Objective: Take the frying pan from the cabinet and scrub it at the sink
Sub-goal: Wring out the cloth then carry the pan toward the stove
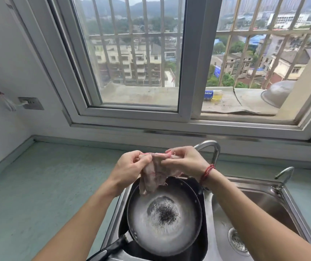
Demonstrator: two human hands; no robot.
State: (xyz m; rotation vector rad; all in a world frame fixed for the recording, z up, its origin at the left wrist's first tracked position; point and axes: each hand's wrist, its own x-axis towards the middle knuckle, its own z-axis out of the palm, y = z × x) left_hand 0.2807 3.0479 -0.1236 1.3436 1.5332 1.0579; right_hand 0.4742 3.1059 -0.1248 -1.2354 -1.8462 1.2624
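A black frying pan (164, 240) lies in the left basin of the steel sink (210, 206), its handle pointing to the lower left. Water with foam covers its bottom. Above the pan's far rim hangs a wet pinkish dishcloth (151, 178). My left hand (129, 169) pinches the cloth's top left corner and my right hand (185, 162) pinches its top right edge, so the cloth is stretched between them. A red string bracelet sits on my right wrist.
A curved tap (214, 150) rises right behind my hands. A second, smaller tap (283, 176) stands at the right basin, whose drain strainer (238, 242) shows. Pale green countertop (43, 185) stretches to the left. On the ledge outside the window sit a bottle (213, 95) and a metal bowl (277, 93).
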